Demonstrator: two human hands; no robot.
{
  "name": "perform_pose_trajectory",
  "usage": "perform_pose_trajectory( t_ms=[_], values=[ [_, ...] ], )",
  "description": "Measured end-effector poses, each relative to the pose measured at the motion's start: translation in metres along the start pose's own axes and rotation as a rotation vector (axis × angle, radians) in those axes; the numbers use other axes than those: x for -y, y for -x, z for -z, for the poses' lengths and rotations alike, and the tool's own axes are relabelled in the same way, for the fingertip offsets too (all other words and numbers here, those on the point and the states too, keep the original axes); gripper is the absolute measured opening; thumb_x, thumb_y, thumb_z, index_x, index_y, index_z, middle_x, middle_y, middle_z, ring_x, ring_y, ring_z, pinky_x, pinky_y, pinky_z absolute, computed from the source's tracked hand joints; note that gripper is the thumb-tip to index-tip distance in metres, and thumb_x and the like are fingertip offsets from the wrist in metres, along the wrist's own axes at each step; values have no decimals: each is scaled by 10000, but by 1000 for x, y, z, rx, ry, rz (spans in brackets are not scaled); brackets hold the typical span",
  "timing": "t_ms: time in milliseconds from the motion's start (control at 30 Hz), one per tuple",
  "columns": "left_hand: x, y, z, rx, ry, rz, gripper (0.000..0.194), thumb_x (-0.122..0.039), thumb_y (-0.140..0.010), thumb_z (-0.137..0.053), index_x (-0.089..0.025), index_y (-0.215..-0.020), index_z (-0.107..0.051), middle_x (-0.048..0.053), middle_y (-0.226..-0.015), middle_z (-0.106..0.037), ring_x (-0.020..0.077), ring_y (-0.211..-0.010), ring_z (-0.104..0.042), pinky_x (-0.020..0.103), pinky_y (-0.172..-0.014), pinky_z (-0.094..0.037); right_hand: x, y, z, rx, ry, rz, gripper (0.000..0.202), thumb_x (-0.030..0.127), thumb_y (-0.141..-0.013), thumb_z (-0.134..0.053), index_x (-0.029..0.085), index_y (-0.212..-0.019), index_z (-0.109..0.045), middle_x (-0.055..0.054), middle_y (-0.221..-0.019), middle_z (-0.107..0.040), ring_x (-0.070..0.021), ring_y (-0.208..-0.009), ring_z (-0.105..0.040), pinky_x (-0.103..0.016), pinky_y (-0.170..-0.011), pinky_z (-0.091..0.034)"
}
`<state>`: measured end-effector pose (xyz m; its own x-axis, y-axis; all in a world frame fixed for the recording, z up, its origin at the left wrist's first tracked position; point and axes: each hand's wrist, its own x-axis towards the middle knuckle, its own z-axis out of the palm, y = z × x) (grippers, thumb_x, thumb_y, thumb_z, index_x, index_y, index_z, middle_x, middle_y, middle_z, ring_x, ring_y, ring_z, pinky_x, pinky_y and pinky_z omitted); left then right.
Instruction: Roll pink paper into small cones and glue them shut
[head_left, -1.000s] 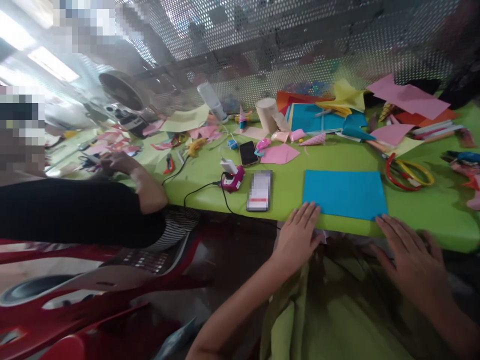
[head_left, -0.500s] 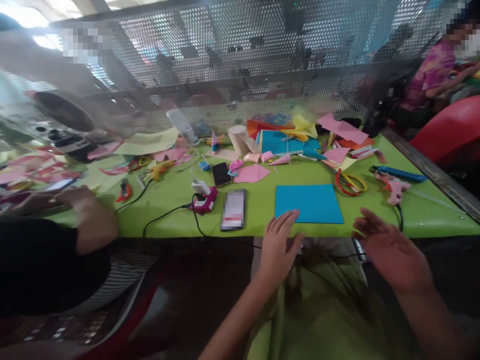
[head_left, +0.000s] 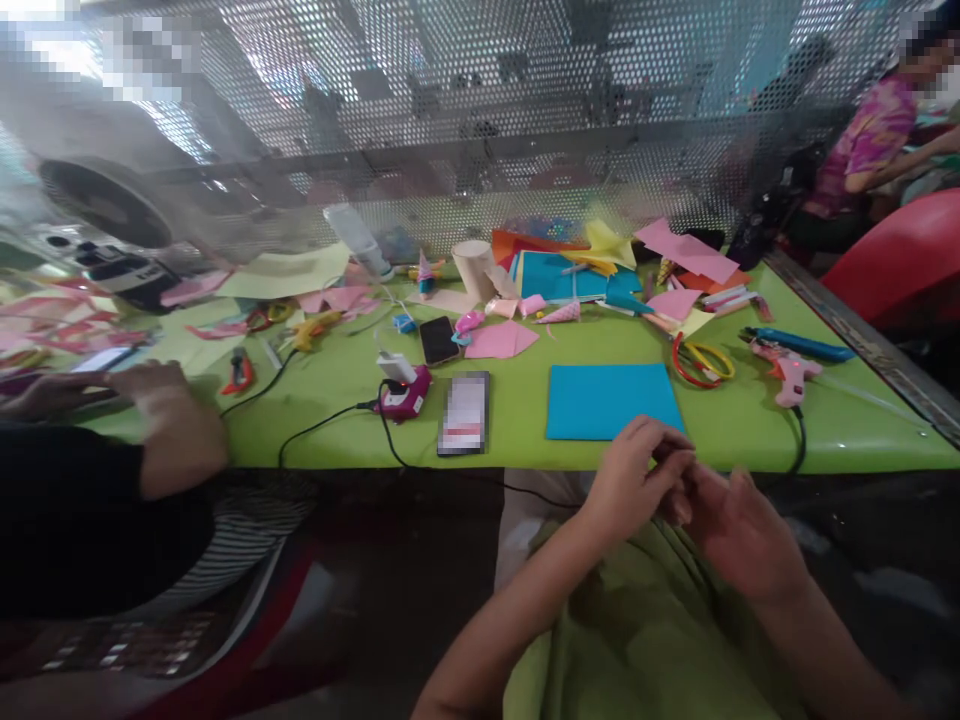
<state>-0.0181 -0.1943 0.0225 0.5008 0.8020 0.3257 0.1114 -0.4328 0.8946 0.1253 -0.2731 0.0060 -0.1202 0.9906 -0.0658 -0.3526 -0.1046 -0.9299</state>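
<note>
Over the front edge of the table, my left hand point(head_left: 636, 478) and my right hand point(head_left: 742, 535) meet. The fingers of my left hand are bent around the fingertips of my right hand. My right thumb stands apart from its fingers, which are partly covered by the left hand. No object shows between the hands. Just beyond them, a rectangular blue sheet point(head_left: 604, 400) lies flat on the green tabletop point(head_left: 517, 420), its near right corner behind my left fingers.
A phone point(head_left: 463, 413), a purple power socket point(head_left: 403, 393) with cables and a dark phone point(head_left: 439, 341) lie left. At right are a pink glue gun point(head_left: 791, 375), blue cutter point(head_left: 806, 344) and coloured bands point(head_left: 709, 368). Paper scraps line the back. Another person's arm point(head_left: 176, 425) rests at far left.
My hands were apart, on either side of the blue sheet's near edge. They have come together, the left moving right and the right moving left. The view has shifted slightly.
</note>
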Motion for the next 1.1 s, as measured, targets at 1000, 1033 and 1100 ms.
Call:
perform_pose_trajectory(
  t_ms=[1000,1033,1100],
  values=[
    [0,-26,-10,-433,517,174,475,-504,-1108,-405,-195,-834,-640,76,-918,-714,205,-918,-673,357,-905,-522,-53,7,-22,112,636,308,1013,732,-948,-617,350,-1760,-146,-51,-1845,-146,-382,-1695,-104,-625,-1353,-135],
    [-3,-25,-9,-444,504,136,453,-480,-1112,-402,-186,-946,-704,103,-1075,-756,227,-1071,-690,383,-1011,-511,-51,9,-27,139,586,290,1033,752,-936,-616,363,-1760,-129,-35,-1844,-152,-370,-1696,-85,-602,-1359,-133],
    [-8,-18,-7,-436,436,67,413,-436,-1115,-421,-194,-1227,-736,119,-1386,-719,252,-1372,-604,428,-1212,-408,-48,9,-31,153,469,244,1041,777,-919,-615,382,-1756,-139,-9,-1838,-181,-342,-1698,-53,-561,-1368,-131]
  ],
)
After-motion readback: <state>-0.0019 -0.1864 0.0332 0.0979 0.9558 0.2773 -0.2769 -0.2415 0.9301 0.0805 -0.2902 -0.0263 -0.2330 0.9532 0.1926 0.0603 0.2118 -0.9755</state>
